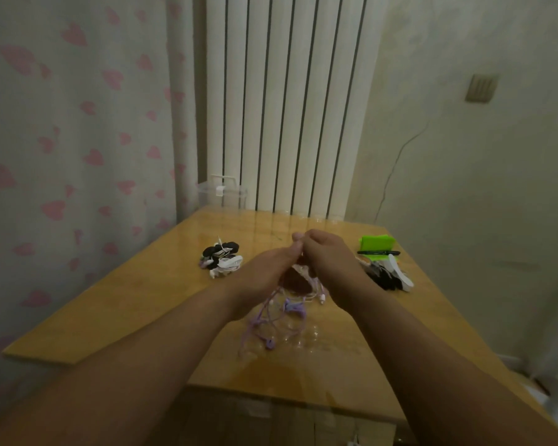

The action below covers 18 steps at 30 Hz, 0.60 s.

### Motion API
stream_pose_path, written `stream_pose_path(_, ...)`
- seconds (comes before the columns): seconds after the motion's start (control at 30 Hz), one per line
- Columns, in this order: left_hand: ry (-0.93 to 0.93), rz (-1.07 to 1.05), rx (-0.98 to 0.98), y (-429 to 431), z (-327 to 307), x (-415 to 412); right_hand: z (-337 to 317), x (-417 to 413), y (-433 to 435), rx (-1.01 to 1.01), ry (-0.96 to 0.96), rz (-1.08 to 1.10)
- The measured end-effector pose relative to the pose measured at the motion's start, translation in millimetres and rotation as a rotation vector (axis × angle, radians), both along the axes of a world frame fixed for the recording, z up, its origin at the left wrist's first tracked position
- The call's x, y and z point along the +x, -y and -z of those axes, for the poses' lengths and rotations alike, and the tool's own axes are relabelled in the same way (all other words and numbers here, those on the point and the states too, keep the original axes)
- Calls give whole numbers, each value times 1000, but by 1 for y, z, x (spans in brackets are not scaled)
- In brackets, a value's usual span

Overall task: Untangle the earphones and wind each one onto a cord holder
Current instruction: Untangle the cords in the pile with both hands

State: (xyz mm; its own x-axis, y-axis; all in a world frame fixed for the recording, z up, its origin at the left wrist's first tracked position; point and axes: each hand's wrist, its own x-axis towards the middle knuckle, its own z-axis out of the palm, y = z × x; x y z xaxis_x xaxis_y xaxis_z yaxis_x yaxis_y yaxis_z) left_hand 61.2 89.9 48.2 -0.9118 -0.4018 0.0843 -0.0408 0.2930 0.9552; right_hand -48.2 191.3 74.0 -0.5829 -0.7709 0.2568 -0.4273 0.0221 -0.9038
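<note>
1. A dark cord holder (298, 280) with pale cord on it is being gripped between the left hand (268, 268) and the right hand (327, 257), both closed around it above the middle of the wooden table (142, 304); fingertips are being pressed together at the top.
2. Purple earphones (282, 317) are being left dangling beneath the hands, their cord trailing in loops onto the tabletop, with a white plug (322, 297) hanging just beside the right wrist.
3. A heap of wound black and white earphones (221, 257) is being kept on the table to the left, apart from the hands.
4. To the right, more dark holders (384, 276) are lying near a black pen (379, 252) and a green item (377, 244).
</note>
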Motion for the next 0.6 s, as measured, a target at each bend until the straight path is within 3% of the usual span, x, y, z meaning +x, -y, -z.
stream_pose_path(0.17,-21,46,-46,15,10,24,-11,-48,-15,-189,169,317)
stream_pose_path(0.27,-82,-73,93,39,6,34,1,-79,-35,92,-165,489)
stream_pose_path(0.33,-146,-130,132,48,3,39,19,-84,-43,242,-156,376)
stream_pose_path(0.4,-123,-144,53,51,1,37,35,-77,-43,440,-102,189)
stream_pose_path(0.47,-51,-104,-73,47,2,30,39,-65,-37,550,-228,120)
stream_pose_path(0.53,8,-61,-147,35,3,22,32,-50,-29,438,-358,143)
stream_pose_path(0.6,12,-37,-189,25,4,13,22,-26,-24,261,-218,28)
